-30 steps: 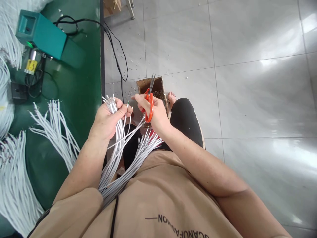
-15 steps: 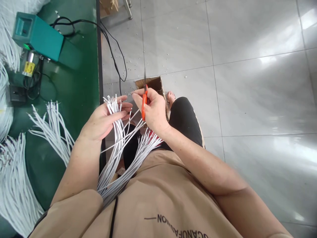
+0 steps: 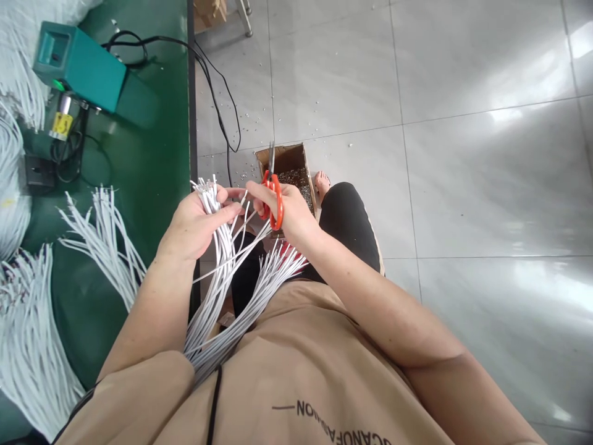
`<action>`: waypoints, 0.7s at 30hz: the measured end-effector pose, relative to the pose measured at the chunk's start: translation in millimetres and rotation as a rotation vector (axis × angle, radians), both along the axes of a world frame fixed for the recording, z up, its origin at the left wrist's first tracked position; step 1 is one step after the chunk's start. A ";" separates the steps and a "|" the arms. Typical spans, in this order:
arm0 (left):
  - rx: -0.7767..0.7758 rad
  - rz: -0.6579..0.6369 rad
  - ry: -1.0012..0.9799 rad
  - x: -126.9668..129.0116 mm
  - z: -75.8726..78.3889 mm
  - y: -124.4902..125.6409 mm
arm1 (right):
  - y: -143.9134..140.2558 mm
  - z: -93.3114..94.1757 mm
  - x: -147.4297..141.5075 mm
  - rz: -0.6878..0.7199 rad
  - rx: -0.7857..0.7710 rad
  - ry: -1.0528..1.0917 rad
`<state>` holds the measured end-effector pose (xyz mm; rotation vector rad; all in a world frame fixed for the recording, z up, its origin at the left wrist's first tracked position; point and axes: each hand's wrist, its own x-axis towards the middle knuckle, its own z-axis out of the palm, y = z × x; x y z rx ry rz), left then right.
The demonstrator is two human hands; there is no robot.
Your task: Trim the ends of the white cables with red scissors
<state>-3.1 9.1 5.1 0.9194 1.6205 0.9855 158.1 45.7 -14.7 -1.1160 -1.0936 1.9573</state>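
My left hand [image 3: 197, 222] is closed around a bundle of white cables [image 3: 221, 247], their cut ends poking up above the thumb. In my right hand [image 3: 294, 213] are red-handled scissors [image 3: 274, 201], blades pointing away from me. The fingertips of both hands meet near one cable end standing apart from the bundle; a few single cables run beneath the right hand. Across my lap lies a second bundle of white cables [image 3: 273, 278], its tips near my right wrist.
An open cardboard box [image 3: 303, 157] with small clippings stands on the floor below my hands. On the green table [image 3: 157, 123] at left are a teal power unit [image 3: 88, 65], black cords and more cable bundles [image 3: 28, 334]. Scraps dot the tiled floor.
The scissors have turned in my right hand, so both handle loops now show. My left fingers have drawn in, and the fingertips of both hands have come together at a cable end.
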 end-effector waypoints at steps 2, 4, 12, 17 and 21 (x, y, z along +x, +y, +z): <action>-0.004 -0.006 0.015 2.9 1.2 0.1 | 0.1 -3.6 4.7 0.002 0.083 -0.145; 0.000 0.002 0.043 5.2 2.4 -0.1 | -0.8 -9.8 8.0 0.035 0.263 -0.398; 0.043 0.083 0.106 9.2 1.2 -1.7 | -3.7 -16.4 8.5 0.277 0.628 -0.791; 0.066 0.074 0.177 8.5 -0.1 -1.2 | -0.8 -10.6 10.0 0.331 0.619 -0.827; 0.071 0.053 0.213 6.7 -1.2 -0.8 | -1.4 -10.9 9.2 0.354 0.672 -0.855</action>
